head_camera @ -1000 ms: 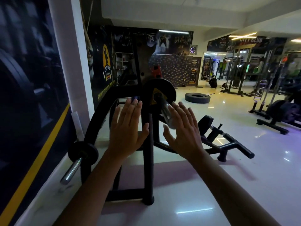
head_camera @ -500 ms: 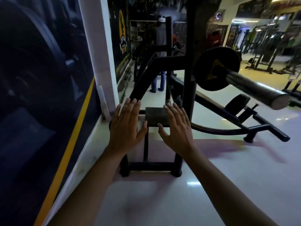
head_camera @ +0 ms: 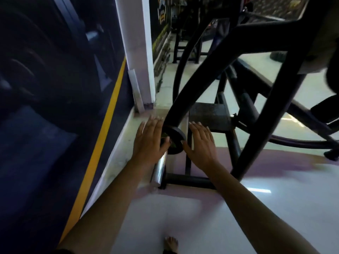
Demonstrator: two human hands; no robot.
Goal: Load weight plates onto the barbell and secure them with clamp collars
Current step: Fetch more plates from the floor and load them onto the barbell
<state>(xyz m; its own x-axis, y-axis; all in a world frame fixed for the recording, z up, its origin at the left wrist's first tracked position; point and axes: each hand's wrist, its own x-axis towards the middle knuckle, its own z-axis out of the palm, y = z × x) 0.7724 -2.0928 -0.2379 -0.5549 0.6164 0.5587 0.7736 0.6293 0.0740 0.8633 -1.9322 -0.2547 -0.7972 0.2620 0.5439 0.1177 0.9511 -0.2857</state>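
Now both hands reach down to a small black plate [head_camera: 174, 139] that sits on a low peg [head_camera: 159, 170] of the black rack [head_camera: 244, 70], close to the wall [head_camera: 55, 88]. The left hand [head_camera: 148, 142] is on the plate's left side and the right hand [head_camera: 200, 143] is on its right side. The fingers of both hands are spread wide and flat, and the thumbs touch the plate's edge, but nothing is gripped yet. I think this is the step of picking a plate to load. Next, the hands need to close on both sides of the plate and slide it straight along the shiny peg toward the person until it comes off. The bar and the clamps are not in view. A yellow and green mark on the plate is mostly hidden and too blurry to read. The dark poster far back has yellow letters, too blurry to read as well.
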